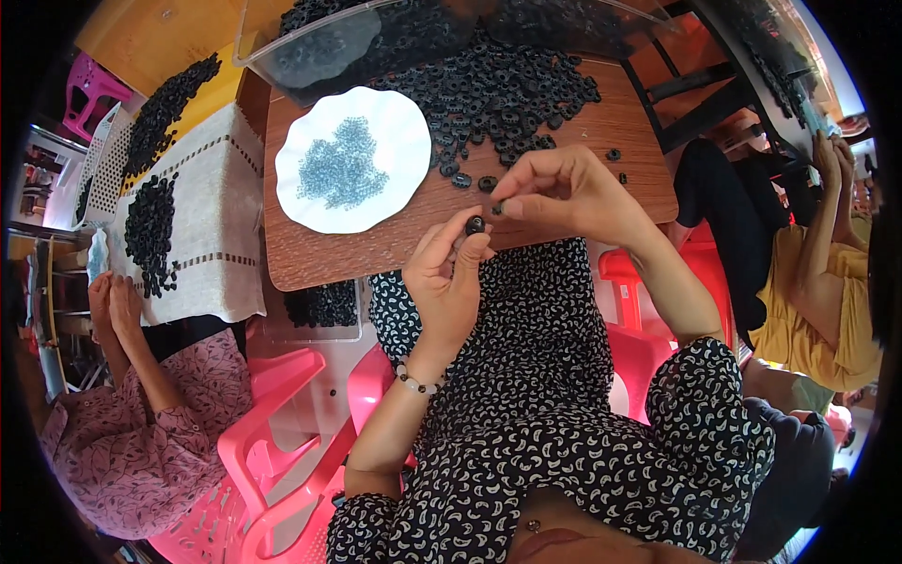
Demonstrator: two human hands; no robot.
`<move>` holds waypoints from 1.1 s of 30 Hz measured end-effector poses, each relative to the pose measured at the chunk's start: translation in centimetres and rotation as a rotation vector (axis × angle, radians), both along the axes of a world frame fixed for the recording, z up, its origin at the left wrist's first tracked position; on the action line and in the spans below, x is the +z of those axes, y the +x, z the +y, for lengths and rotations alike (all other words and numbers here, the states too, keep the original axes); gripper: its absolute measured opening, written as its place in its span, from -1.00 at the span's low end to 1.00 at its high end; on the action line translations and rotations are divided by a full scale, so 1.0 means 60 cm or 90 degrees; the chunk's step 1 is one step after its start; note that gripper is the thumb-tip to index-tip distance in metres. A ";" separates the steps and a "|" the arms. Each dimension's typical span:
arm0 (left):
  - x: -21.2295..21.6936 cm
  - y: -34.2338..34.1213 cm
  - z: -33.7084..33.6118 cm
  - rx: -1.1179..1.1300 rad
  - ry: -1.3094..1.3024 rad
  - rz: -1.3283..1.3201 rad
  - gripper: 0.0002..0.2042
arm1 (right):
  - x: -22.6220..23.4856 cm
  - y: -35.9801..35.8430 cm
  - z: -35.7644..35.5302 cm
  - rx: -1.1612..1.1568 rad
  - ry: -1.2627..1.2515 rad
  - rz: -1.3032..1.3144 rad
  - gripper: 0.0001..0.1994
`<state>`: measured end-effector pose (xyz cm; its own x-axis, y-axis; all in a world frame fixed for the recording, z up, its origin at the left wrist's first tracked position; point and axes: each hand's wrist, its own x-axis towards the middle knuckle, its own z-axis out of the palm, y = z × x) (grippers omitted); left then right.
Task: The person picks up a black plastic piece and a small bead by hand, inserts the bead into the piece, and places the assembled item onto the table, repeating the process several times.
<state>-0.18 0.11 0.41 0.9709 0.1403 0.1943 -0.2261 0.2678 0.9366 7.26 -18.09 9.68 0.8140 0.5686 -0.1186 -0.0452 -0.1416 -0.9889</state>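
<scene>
My left hand [443, 273] pinches a small, shiny black round part [474, 225] between thumb and fingertips, just past the table's near edge. Close to its right, my right hand [568, 193] is closed on a tiny dark piece [498, 209]; its exact kind is too small to make out. The two pieces are slightly apart. Beyond my hands, a heap of black ridged plastic parts [507, 89] spreads over the brown wooden table [319, 261]. To the left, a white scalloped plate [406, 132] bears a pile of tiny clear, bluish pieces [343, 167].
A clear plastic bin [310, 80] with more black parts stands at the table's far side. Another bin [324, 305] sits below at left. Co-workers' hands are busy at far left [117, 305] and far right [832, 160]. Pink chairs [272, 404] stand beside me.
</scene>
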 end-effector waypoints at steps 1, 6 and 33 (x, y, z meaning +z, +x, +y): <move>0.000 0.000 0.001 -0.002 0.001 0.000 -0.72 | 0.000 -0.007 0.000 -0.002 0.001 0.000 -0.83; -0.002 -0.001 -0.002 0.018 0.110 -0.058 -0.73 | -0.001 -0.029 0.001 -0.019 0.058 0.059 -0.83; -0.011 -0.001 -0.007 0.028 0.330 -0.140 -0.75 | -0.015 -0.053 -0.012 -0.079 -0.154 -0.228 -0.85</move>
<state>-0.24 -0.29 -0.23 0.8954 0.0123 0.4452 -0.4309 -0.2283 0.8730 4.07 -18.80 8.79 0.8881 0.4550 0.0658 0.2631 -0.3856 -0.8844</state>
